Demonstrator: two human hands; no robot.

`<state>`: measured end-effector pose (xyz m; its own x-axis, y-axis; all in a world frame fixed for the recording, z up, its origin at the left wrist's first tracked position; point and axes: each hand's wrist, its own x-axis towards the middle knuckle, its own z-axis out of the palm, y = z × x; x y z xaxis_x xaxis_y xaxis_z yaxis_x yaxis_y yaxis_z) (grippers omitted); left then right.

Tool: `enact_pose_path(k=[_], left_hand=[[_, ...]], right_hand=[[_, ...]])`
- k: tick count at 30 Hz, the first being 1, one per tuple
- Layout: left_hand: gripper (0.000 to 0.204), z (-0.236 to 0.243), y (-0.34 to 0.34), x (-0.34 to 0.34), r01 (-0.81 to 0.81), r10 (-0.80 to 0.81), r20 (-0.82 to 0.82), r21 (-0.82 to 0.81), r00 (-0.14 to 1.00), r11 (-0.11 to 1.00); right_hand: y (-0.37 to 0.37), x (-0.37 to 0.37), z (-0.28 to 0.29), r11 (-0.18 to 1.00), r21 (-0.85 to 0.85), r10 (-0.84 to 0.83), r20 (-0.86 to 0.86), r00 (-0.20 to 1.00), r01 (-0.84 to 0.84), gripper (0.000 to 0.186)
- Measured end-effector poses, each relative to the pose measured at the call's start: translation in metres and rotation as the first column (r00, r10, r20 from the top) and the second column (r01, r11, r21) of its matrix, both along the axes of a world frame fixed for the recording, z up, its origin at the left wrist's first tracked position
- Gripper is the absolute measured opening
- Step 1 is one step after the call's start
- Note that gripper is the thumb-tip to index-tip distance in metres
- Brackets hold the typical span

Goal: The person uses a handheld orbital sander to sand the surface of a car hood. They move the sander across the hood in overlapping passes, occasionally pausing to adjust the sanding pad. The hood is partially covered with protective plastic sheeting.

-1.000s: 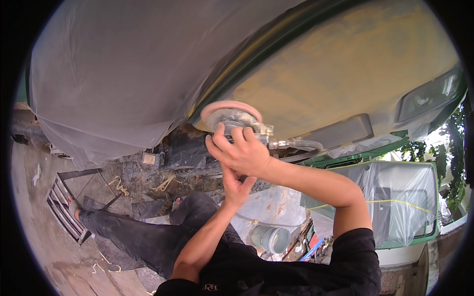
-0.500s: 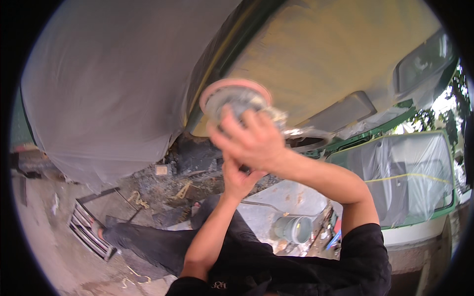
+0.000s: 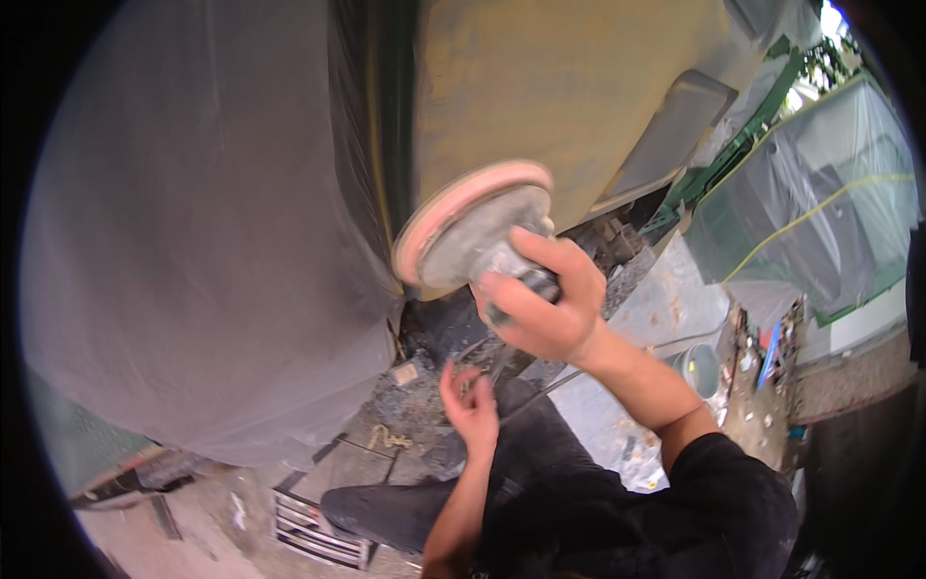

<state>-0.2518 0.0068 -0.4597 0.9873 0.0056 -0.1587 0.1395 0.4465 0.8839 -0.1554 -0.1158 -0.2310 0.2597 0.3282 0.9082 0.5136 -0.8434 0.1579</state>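
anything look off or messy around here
Yes: litter lies strewn beside the bucket, and a pale cord sits loosely tangled on the ground; both look untidy. The yellow panel is patchy with grey.

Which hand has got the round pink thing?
The person's bare right hand: it grips the grey power tool with the round pink pad. The bare left hand is lower in the picture, apart from the pad.

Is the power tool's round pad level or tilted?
Tilted in this view: the round pad slants, its left edge lower than its right.
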Motion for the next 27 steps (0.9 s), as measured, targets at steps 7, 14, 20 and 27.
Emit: enact_pose_path(k=[7,14,20,27], left_hand=[[0.082,-0.183,0.119,-0.100,0.033,-0.040,-0.539,-0.023,0.841,0.999],[0.079,-0.162,0.213,-0.092,0.419,-0.430,-0.623,-0.175,0.654,0.891],[0.064,-0.172,0.242,-0.066,0.592,-0.613,-0.445,-0.205,0.653,0.779],[0.062,-0.141,0.202,-0.060,0.677,-0.729,-0.350,-0.279,0.589,0.681]], right_hand=[[0.077,0.009,-0.105,0.799,0.569,-0.174,-0.089,0.981,0.194,0.055],[0.098,0.030,-0.166,0.631,0.714,-0.374,-0.061,0.925,0.302,0.055],[0.097,0.040,-0.121,0.636,0.739,-0.330,0.001,0.944,0.221,0.052],[0.093,0.045,-0.072,0.647,0.720,-0.385,0.027,0.923,0.249,0.049]])
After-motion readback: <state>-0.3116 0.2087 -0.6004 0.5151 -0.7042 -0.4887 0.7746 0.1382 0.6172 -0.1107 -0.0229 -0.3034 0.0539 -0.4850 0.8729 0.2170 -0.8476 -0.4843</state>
